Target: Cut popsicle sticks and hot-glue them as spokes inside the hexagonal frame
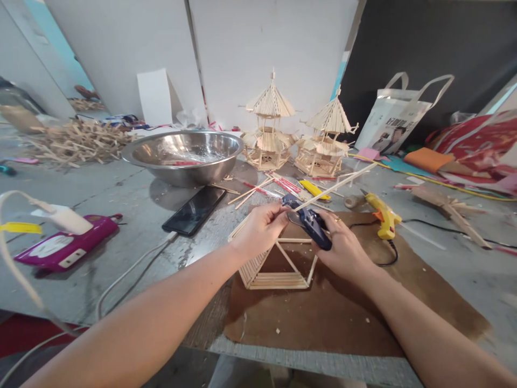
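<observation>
My left hand [262, 223] is closed, pinching the near end of a thin wooden stick [339, 185] that slants up to the right. Wrapped in my right hand [345, 242] is a dark blue hand-held cutter [314, 225]; its jaw end sits at the stick, close to my left fingertips. Its exact kind is partly hidden by my fingers. Below both hands, a hexagonal frame of wooden sticks [278, 281] lies on a brown mat [323, 328]. Sticks fill its left and near sections, and my left hand covers part of it.
Two stick pagodas [270, 108] stand behind, beside a steel bowl [181, 172]. A phone [194, 210] on a cable lies left. A yellow glue gun [383, 215] rests right, and a yellow utility knife [315, 189] lies among loose sticks. A purple power strip [76, 248] is far left.
</observation>
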A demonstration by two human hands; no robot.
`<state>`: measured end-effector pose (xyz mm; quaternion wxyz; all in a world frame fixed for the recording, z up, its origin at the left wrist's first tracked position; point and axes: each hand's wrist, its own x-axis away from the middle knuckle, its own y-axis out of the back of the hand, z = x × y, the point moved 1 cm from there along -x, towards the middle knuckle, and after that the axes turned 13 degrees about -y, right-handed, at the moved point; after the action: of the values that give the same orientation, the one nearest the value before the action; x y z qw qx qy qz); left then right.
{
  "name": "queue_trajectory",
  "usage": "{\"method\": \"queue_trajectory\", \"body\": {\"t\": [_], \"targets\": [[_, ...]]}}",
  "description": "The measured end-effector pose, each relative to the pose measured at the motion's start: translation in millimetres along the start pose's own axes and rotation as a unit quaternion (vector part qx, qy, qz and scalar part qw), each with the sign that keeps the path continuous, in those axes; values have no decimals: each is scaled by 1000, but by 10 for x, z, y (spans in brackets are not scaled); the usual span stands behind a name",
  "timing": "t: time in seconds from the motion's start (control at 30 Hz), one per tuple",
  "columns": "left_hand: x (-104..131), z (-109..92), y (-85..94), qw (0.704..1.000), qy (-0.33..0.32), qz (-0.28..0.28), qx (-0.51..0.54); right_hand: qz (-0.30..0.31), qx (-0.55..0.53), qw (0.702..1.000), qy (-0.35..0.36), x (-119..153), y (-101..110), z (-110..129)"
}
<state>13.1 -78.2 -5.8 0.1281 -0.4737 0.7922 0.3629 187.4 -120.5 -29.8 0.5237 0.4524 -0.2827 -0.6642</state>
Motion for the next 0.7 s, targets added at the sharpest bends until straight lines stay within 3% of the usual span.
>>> {"method": "queue_trajectory", "body": {"t": [0.7], "targets": [[-1,4,-28,999,-23,-1,-43,21,60,997,-49,36,4,41]]}}
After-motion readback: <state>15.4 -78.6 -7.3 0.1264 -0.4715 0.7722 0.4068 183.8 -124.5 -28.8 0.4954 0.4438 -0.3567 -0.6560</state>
